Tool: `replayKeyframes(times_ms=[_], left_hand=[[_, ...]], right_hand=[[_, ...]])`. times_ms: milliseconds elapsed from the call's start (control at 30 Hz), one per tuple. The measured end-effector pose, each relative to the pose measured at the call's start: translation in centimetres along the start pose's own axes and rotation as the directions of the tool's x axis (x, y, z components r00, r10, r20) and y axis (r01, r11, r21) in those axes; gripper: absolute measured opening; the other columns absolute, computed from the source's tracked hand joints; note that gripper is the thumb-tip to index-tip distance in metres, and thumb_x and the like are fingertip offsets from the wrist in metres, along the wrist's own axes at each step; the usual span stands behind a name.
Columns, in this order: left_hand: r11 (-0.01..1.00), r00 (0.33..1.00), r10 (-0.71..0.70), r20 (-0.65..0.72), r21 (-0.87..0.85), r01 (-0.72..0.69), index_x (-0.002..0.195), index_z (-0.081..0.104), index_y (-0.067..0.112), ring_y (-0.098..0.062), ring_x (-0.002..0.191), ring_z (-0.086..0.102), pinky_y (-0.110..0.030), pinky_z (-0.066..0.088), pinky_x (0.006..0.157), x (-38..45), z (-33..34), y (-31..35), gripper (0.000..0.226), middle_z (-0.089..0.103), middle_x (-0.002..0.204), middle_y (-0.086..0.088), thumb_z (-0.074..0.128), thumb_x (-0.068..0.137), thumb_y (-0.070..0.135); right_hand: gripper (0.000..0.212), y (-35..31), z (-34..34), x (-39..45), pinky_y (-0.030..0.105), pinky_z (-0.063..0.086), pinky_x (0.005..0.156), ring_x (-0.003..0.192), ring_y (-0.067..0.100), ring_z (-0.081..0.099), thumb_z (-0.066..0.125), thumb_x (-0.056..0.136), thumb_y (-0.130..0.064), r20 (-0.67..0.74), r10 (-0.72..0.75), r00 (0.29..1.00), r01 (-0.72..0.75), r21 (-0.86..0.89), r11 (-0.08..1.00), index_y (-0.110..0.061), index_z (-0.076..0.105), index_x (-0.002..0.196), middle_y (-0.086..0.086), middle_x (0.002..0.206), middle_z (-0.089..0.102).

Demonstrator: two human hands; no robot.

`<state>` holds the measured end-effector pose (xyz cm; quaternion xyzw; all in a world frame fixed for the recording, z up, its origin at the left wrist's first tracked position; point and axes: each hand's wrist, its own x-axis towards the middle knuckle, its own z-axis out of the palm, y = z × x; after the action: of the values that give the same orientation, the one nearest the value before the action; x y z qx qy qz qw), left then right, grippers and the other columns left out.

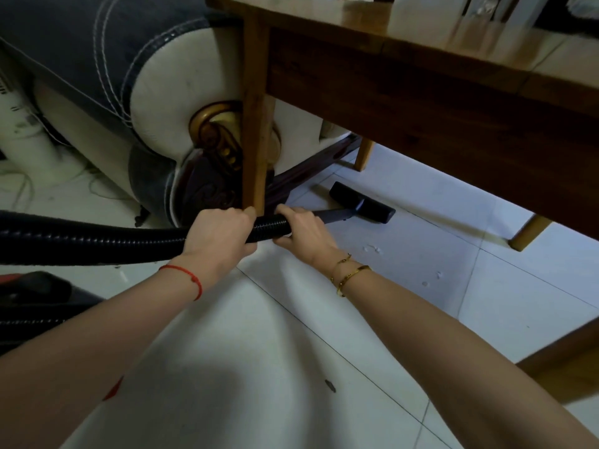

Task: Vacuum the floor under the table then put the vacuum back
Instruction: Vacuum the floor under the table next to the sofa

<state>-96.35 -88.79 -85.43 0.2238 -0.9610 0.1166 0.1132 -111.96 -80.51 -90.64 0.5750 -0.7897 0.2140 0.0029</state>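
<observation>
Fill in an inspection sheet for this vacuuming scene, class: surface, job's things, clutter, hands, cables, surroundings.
Surface: pale tiled floor, grout lines visible.
Job's things: black ribbed vacuum hose; floor nozzle on the tiles under the wooden table; dark vacuum body at lower left, partly out of frame.
Clutter: small white bits on the tiles and a dark speck.
Hands: left hand and right hand both grip the hose.
Cables: thin cords on the floor at left.
Surroundings: upholstered sofa arm; white appliance.
</observation>
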Motion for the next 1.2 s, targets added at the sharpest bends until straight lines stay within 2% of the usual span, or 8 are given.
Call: replayKeyframes(times_ms=[133,267,467,600,833,967,1067,1200], left_hand=[[1.0,1.0,-0.005,-0.026,0.0,0.005,0.104,0.051,0.023,-0.017,0.071,0.063,-0.027,0.029,0.052,0.3,-0.8,-1.2,0.031,0.063,0.084,0.004,0.053,0.088,0.049],[0.999,1.0,0.005,-0.021,-0.042,-0.006,0.103,0.052,0.021,-0.017,0.069,0.063,-0.027,0.025,0.047,1.4,-1.2,-1.8,0.031,0.062,0.083,0.004,0.054,0.088,0.048],[0.991,0.999,0.037,0.035,-0.129,-0.033,0.106,0.051,0.018,-0.02,0.076,0.065,-0.028,0.038,0.057,2.4,-2.1,-1.3,0.03,0.065,0.09,0.0,0.059,0.088,0.041],[0.982,0.994,0.103,0.035,-0.161,-0.096,0.103,0.051,0.017,-0.021,0.079,0.066,-0.028,0.038,0.058,2.2,-2.8,-0.6,0.028,0.065,0.093,0.0,0.059,0.088,0.039],[0.967,0.986,0.165,0.016,-0.2,-0.158,0.102,0.052,0.017,-0.022,0.079,0.066,-0.028,0.037,0.058,-0.3,-4.5,0.0,0.026,0.065,0.091,0.0,0.058,0.088,0.038],[0.97,0.988,0.156,0.0,-0.188,-0.153,0.103,0.052,0.018,-0.021,0.078,0.065,-0.028,0.037,0.057,-1.9,-4.5,-0.4,0.027,0.065,0.091,0.0,0.059,0.088,0.039],[0.974,0.989,0.148,-0.004,-0.17,-0.147,0.103,0.053,0.017,-0.022,0.078,0.065,-0.028,0.036,0.058,-3.5,-4.0,-0.9,0.026,0.065,0.092,0.0,0.058,0.088,0.038],[0.98,0.99,0.14,-0.008,-0.143,-0.14,0.103,0.053,0.017,-0.024,0.078,0.065,-0.028,0.034,0.058,-5.9,-3.8,-1.8,0.025,0.066,0.09,-0.001,0.057,0.088,0.037]], right_hand=[[0.031,-1.0,-0.4,0.9,0.037,0.048,0.069,0.086,0.026,0.057,0.069,0.081,-0.025,-0.01,-0.011,1.0,0.011,0.031,0.999,-0.013,0.052,0.105,0.01,0.095,0.059],[0.032,-0.9,-1.5,2.0,0.036,0.047,0.068,0.085,0.026,0.056,0.068,0.081,-0.023,0.018,0.022,1.0,-0.022,0.025,0.999,-0.014,0.052,0.108,0.01,0.095,0.058],[0.032,-0.4,-3.3,1.7,0.035,0.049,0.072,0.085,0.022,0.057,0.069,0.082,-0.021,0.064,0.042,0.997,-0.045,0.048,0.998,-0.014,0.054,0.109,0.007,0.095,0.059],[0.033,-0.3,-4.4,0.4,0.033,0.049,0.075,0.089,0.02,0.057,0.069,0.082,-0.021,0.082,0.048,0.995,-0.05,0.028,0.998,-0.014,0.054,0.111,0.007,0.098,0.061],[0.03,-2.2,-5.2,-2.8,0.037,0.052,0.076,0.084,0.015,0.057,0.07,0.081,-0.024,0.056,0.062,0.997,-0.064,0.037,0.997,-0.021,0.052,0.105,0.0,0.091,0.059],[0.031,-2.9,-4.7,-3.5,0.027,0.045,0.071,0.081,0.013,0.054,0.069,0.082,-0.023,0.047,0.057,0.997,-0.057,0.014,0.998,-0.018,0.054,0.108,-0.002,0.09,0.056],[0.031,-3.9,-3.4,-4.1,0.033,0.05,0.071,0.082,0.017,0.058,0.068,0.081,-0.025,0.034,0.04,0.999,-0.04,-0.014,0.999,-0.02,0.053,0.107,0.001,0.091,0.059],[0.027,-6.0,-1.9,-5.4,0.034,0.05,0.069,0.078,0.016,0.056,0.068,0.081,-0.025,0.002,0.047,0.999,-0.047,-0.008,0.999,-0.02,0.052,0.103,-0.002,0.088,0.057]])
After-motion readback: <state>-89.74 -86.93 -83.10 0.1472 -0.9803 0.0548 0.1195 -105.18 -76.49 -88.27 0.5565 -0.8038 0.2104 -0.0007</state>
